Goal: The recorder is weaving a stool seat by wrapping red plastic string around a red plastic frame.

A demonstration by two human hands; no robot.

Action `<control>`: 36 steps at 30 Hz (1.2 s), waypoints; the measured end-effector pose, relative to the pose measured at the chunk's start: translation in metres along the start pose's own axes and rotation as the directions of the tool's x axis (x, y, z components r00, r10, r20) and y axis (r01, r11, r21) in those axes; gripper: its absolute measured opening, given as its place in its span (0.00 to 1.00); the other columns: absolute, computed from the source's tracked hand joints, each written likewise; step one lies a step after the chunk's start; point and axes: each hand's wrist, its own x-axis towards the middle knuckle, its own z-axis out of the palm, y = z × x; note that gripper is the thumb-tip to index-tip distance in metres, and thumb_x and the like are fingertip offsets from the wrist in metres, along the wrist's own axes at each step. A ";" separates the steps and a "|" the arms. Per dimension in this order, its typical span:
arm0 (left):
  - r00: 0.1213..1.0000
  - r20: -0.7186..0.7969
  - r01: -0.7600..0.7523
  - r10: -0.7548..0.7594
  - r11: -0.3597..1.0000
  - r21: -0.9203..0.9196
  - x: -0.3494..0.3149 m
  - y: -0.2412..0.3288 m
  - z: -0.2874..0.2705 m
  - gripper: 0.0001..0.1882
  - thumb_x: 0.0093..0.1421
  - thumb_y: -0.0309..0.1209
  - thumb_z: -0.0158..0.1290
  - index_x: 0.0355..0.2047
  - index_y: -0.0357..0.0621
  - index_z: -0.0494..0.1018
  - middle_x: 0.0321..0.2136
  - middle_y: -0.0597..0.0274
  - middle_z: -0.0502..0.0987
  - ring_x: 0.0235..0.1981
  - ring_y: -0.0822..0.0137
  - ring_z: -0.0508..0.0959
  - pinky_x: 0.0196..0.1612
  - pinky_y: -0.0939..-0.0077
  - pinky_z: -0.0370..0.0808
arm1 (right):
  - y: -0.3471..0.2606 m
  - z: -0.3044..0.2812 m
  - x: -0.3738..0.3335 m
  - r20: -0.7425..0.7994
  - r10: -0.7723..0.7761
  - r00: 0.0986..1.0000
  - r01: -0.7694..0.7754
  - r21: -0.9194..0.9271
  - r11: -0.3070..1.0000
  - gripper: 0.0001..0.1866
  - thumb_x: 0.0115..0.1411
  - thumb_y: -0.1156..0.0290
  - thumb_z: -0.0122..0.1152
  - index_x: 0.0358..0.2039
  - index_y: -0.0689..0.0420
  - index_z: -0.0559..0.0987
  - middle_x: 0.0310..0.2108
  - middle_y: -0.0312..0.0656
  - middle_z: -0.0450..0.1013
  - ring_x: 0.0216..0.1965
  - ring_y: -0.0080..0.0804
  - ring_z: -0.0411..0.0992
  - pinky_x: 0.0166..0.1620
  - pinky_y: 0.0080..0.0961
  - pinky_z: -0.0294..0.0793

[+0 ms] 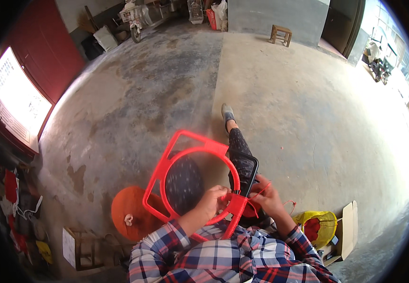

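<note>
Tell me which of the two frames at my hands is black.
The rounded loop beside your right hand. Its black outline sets it apart from the other, a red frame with a big round ring.

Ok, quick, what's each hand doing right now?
Left hand: closed, pinching the ring of the red frame.
Right hand: fingers partly curled at the red cord; whether closed on it can't be told.

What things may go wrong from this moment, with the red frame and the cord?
The red cord at the right hand might snag on the black frame close beside it. The red frame might tip if the left hand loosens, since much of it extends beyond that hand.
</note>
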 end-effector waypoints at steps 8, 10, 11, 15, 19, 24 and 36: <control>0.494 0.263 -0.685 0.829 0.184 0.705 -0.009 0.017 0.030 0.11 0.60 0.26 0.55 0.40 0.42 0.64 0.29 0.67 0.68 0.23 0.82 0.66 0.25 0.87 0.65 | -0.066 0.041 0.031 0.312 -0.407 0.858 0.479 -0.772 0.419 0.34 0.47 0.75 0.66 0.57 0.57 0.69 0.46 0.41 0.73 0.45 0.37 0.72 0.44 0.31 0.73; 0.785 0.166 -0.606 0.597 0.685 0.404 -0.025 0.015 0.037 0.14 0.61 0.27 0.53 0.44 0.40 0.62 0.32 0.67 0.68 0.24 0.81 0.66 0.27 0.86 0.65 | -0.066 0.050 0.038 0.445 -0.315 0.838 0.536 -0.777 0.330 0.37 0.40 0.74 0.67 0.56 0.55 0.71 0.48 0.42 0.72 0.50 0.43 0.69 0.48 0.35 0.72; 0.763 0.199 -0.644 0.615 0.696 0.319 -0.024 0.018 0.042 0.15 0.62 0.29 0.51 0.45 0.39 0.61 0.30 0.66 0.69 0.23 0.80 0.66 0.26 0.84 0.66 | -0.059 0.047 0.048 0.480 -0.265 0.836 0.548 -0.746 0.378 0.36 0.39 0.74 0.66 0.54 0.55 0.72 0.49 0.41 0.72 0.50 0.42 0.69 0.48 0.34 0.72; 0.827 0.101 -0.562 0.553 0.814 0.149 -0.015 0.015 0.034 0.14 0.64 0.35 0.49 0.44 0.39 0.62 0.28 0.63 0.70 0.22 0.76 0.66 0.25 0.82 0.66 | -0.033 0.033 0.050 0.411 -0.354 0.840 0.539 -0.563 0.626 0.23 0.46 0.76 0.66 0.46 0.57 0.77 0.46 0.41 0.73 0.47 0.39 0.71 0.49 0.31 0.71; 0.879 0.014 -0.467 0.477 0.854 0.229 -0.018 0.022 0.028 0.12 0.64 0.34 0.48 0.42 0.40 0.65 0.28 0.66 0.70 0.21 0.77 0.65 0.24 0.82 0.64 | -0.054 0.015 0.023 -0.028 -0.169 0.985 0.160 -0.204 0.966 0.11 0.54 0.76 0.65 0.39 0.61 0.78 0.33 0.41 0.75 0.36 0.32 0.74 0.40 0.27 0.74; 0.989 0.003 -0.146 0.150 0.959 0.242 -0.016 0.013 0.021 0.13 0.63 0.36 0.48 0.43 0.41 0.68 0.28 0.67 0.70 0.21 0.77 0.66 0.23 0.83 0.62 | -0.049 -0.011 -0.010 -0.083 -0.010 0.996 -0.035 -0.515 0.856 0.11 0.51 0.68 0.66 0.31 0.61 0.78 0.21 0.43 0.75 0.23 0.39 0.75 0.31 0.33 0.74; 0.949 0.309 0.122 -0.070 0.981 -0.152 -0.013 0.025 0.052 0.40 0.61 0.42 0.52 0.67 0.40 0.46 0.48 0.53 0.72 0.50 0.63 0.73 0.58 0.67 0.65 | -0.028 -0.036 -0.001 0.001 0.270 0.963 -0.270 0.076 0.960 0.15 0.43 0.76 0.60 0.35 0.60 0.78 0.26 0.42 0.71 0.31 0.30 0.73 0.36 0.31 0.74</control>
